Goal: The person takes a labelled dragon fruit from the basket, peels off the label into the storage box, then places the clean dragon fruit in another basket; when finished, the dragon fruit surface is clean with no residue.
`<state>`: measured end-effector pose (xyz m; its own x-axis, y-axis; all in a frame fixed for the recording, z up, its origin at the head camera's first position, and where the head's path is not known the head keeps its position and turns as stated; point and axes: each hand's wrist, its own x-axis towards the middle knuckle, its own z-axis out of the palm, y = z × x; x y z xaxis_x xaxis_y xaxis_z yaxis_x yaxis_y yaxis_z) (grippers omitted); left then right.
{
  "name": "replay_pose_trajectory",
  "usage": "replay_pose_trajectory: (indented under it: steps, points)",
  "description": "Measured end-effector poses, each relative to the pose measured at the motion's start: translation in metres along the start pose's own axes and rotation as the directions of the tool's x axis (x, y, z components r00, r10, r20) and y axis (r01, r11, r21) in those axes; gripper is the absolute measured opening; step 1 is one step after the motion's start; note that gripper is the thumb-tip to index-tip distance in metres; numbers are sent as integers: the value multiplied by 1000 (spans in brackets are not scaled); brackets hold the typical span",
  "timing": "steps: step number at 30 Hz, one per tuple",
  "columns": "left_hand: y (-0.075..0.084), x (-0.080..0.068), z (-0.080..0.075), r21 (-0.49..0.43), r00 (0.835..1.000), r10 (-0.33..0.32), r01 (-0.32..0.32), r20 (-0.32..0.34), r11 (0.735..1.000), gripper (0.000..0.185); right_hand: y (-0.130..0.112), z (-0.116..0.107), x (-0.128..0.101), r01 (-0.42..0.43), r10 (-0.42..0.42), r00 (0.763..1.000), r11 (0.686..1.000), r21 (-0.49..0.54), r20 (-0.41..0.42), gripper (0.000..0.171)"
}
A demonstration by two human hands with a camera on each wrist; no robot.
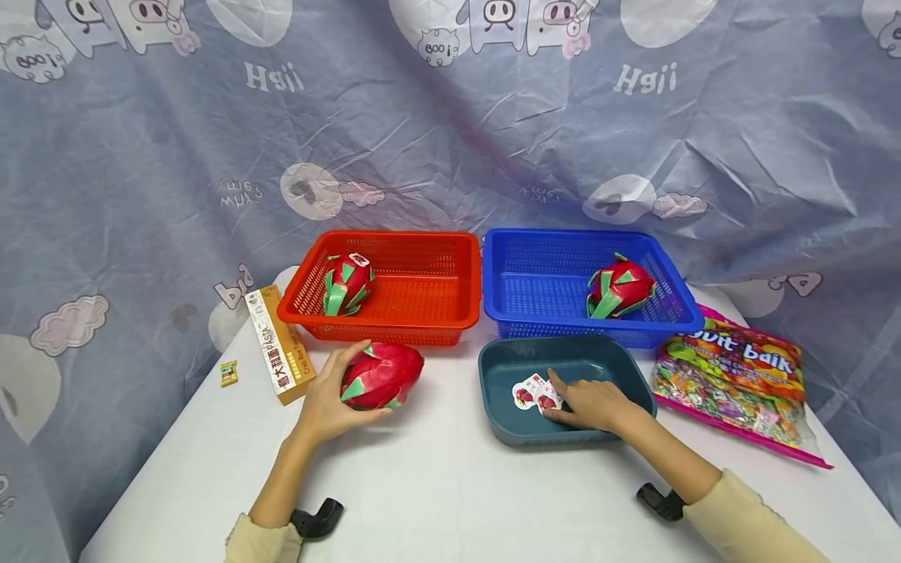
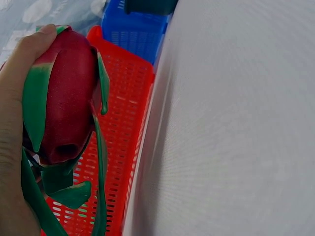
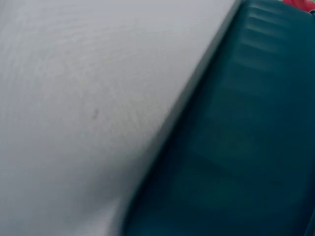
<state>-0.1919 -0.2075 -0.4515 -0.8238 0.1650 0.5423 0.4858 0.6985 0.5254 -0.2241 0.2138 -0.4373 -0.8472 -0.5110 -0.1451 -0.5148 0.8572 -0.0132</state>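
My left hand (image 1: pixel 331 403) grips a red dragon fruit (image 1: pixel 387 375) with green leaf tips, just in front of the red basket. In the left wrist view, the thumb lies along the skin of the dragon fruit (image 2: pixel 71 98), and its green leaves hang downward. My right hand (image 1: pixel 594 403) reaches into the teal tray (image 1: pixel 496 418). Its index finger and thumb are spread at the edge of some white stickers (image 1: pixel 533 391) printed with dragon fruit, lying on the tray's bottom. The right wrist view shows the tray's side but not the hand.
Behind stand a red basket (image 1: pixel 422 332) and a blue basket (image 1: pixel 507 313), each holding one dragon fruit; the fruit (image 1: pixel 348 285) in the red one bears a sticker. A pasta box (image 1: pixel 281 344) and small yellow packet (image 1: pixel 228 373) lie left, a candy bag (image 1: pixel 735 383) right.
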Motion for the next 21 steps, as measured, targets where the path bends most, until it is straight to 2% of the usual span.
replay_pose_trajectory:
  steps: [4,8,11,14,16,18,19,21]
  points:
    - [0,0,0,-2,1000,4,-4,-5,1000,98,1,0,0,-10,10,1000,1000,12,15,81]
    - [0,2,-2,-10,1000,14,-14,-14,1000,99,3,-1,2,-27,25,999,996,82,23,89]
    - [0,5,-4,-18,1000,19,-19,-18,1000,100,4,-13,-1,-39,28,998,977,211,55,94]
    - [0,6,-5,-46,1000,10,-11,-21,999,100,6,-38,-14,4,-15,999,934,357,30,89]
    - [2,7,-4,-81,1000,-2,0,-25,997,101,12,-59,-25,51,-30,998,904,425,-55,83]
    - [6,10,-3,-129,999,-12,8,-32,992,102,23,-79,-35,91,-4,979,902,423,-204,74]
    - [9,12,-3,-153,999,-14,8,-38,988,102,31,-88,-39,88,37,958,906,413,-284,71]
    - [18,19,-3,-195,998,-6,-5,-58,981,102,52,-101,-45,45,140,896,915,401,-422,69]
